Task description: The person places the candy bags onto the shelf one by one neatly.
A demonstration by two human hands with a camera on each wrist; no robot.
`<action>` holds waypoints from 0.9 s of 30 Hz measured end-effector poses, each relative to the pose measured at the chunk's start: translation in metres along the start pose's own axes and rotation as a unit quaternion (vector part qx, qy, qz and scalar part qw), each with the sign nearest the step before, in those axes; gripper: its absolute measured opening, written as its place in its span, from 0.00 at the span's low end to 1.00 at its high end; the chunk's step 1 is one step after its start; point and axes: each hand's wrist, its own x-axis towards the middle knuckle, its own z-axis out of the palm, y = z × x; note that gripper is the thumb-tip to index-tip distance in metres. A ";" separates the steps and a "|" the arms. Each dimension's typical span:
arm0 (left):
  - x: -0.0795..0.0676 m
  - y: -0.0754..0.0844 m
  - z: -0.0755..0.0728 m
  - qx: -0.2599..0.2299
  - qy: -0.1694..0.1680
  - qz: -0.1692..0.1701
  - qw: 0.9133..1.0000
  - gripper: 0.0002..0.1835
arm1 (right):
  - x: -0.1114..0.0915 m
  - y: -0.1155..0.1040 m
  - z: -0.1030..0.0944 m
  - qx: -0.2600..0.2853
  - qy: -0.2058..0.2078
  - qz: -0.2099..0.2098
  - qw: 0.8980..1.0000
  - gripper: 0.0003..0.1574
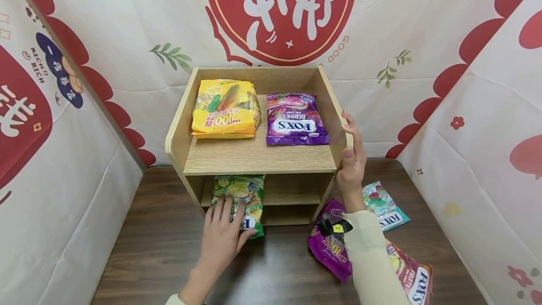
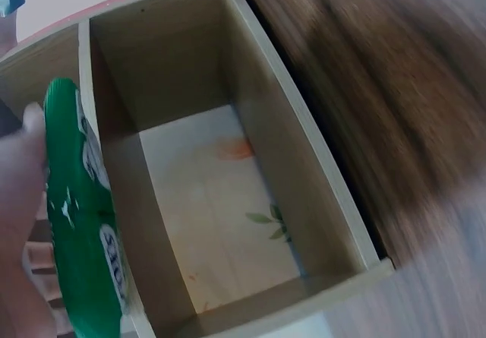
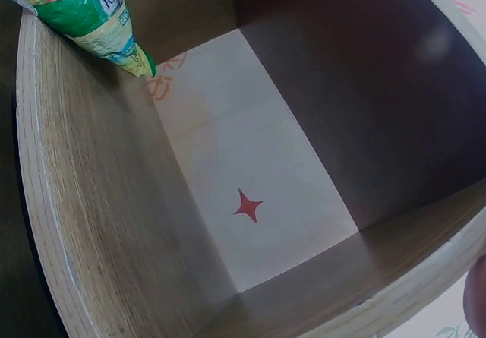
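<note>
Wooden shelf unit (image 1: pixel 179 131) stands on the brown table (image 1: pixel 139 239), its three levels facing you. Top tray (image 1: pixel 260 156): a yellow LOT 100 bag (image 1: pixel 226 107) lies at its left, a purple FOX'S Berries bag (image 1: pixel 296 119) at its right, with a gap between them. Middle compartment (image 1: pixel 296 192): a green FOX'S bag (image 1: pixel 254 204) sits at its left side, partly inside, its near end jutting out past the front edge. In the right wrist view, a corner of that bag shows inside the compartment.

Your left hand (image 1: pixel 222 229) lies on top of the green bag — fingers nearly straight and a little apart, thumb extended toward the bag's near edge. The forearm comes up from the lower edge of the head view.

Your right hand (image 1: pixel 353 168) grips the upper front edge of the right side panel (image 1: pixel 332 112), fingers and thumb closed around the wood; the forearm slants up from the lower right, a black strap device (image 1: pixel 326 227) at the wrist.

On the table, right of the unit — a magenta LOT 100 bag (image 1: pixel 330 258) partly under your right wrist, a teal FOX'S bag (image 1: pixel 387 208) and a red-brown FOX'S Fruits bag (image 1: pixel 417 279), partly covered by your sleeve (image 1: pixel 372 258).
</note>
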 end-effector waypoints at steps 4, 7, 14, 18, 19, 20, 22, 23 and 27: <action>-0.005 -0.004 -0.002 -0.003 -0.040 0.022 0.999 0.48 | 0.000 0.000 0.000 -0.001 0.002 -0.003 1.000 0.40; -0.006 -0.006 -0.002 -0.009 -0.039 0.034 0.999 0.43 | -0.002 0.008 -0.004 0.001 0.001 -0.002 1.000 0.40; -0.005 -0.006 0.001 -0.015 -0.004 0.043 0.999 0.31 | -0.008 0.036 -0.017 0.005 0.000 -0.002 1.000 0.40; -0.002 -0.006 -0.001 -0.018 -0.008 0.041 0.999 0.30 | -0.009 0.038 -0.018 0.002 0.001 -0.002 1.000 0.41; 0.000 -0.007 -0.002 -0.017 -0.008 0.041 0.999 0.30 | -0.009 0.038 -0.018 0.003 0.001 -0.002 1.000 0.41; 0.001 -0.007 -0.002 -0.014 -0.008 0.041 0.999 0.30 | -0.009 0.038 -0.018 0.003 0.002 -0.001 1.000 0.41; 0.005 -0.010 -0.003 -0.015 -0.003 0.042 0.999 0.30 | -0.009 0.037 -0.018 0.004 0.001 0.000 1.000 0.40; 0.007 -0.011 -0.003 -0.014 -0.002 0.043 0.999 0.30 | -0.009 0.037 -0.018 0.005 0.001 0.000 1.000 0.40; 0.014 -0.017 -0.002 -0.011 -0.012 0.040 0.999 0.30 | -0.009 0.036 -0.017 0.008 0.001 0.000 1.000 0.40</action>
